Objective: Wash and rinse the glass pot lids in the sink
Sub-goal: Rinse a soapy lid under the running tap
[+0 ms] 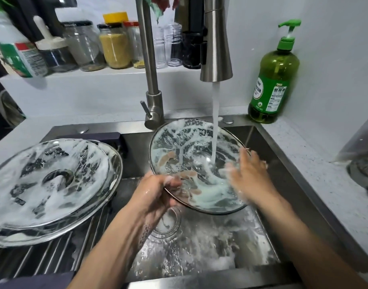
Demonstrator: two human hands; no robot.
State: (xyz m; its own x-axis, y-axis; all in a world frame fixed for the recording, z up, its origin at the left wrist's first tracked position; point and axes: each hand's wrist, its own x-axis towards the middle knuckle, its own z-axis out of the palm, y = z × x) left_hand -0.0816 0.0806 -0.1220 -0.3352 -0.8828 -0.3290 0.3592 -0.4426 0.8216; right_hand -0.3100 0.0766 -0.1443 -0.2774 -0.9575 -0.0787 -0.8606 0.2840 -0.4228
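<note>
A soapy glass pot lid (185,142) is held tilted over the steel sink (210,247), its inner side facing me. Water from the tap (216,49) streams onto its middle. My left hand (156,192) grips the lid's near-left rim, with its fingers showing through the glass. My right hand (249,174) lies flat with straight fingers on the lid's wet inner surface at the right. A second, larger glass lid (47,184), covered in foam, rests on the drying rack (54,257) at the left.
A green pump bottle of dish soap (272,80) stands on the counter at the back right. Jars and bottles (114,46) line the ledge behind the tap. Foam and water cover the sink bottom. A metal object (364,170) sits at the right edge.
</note>
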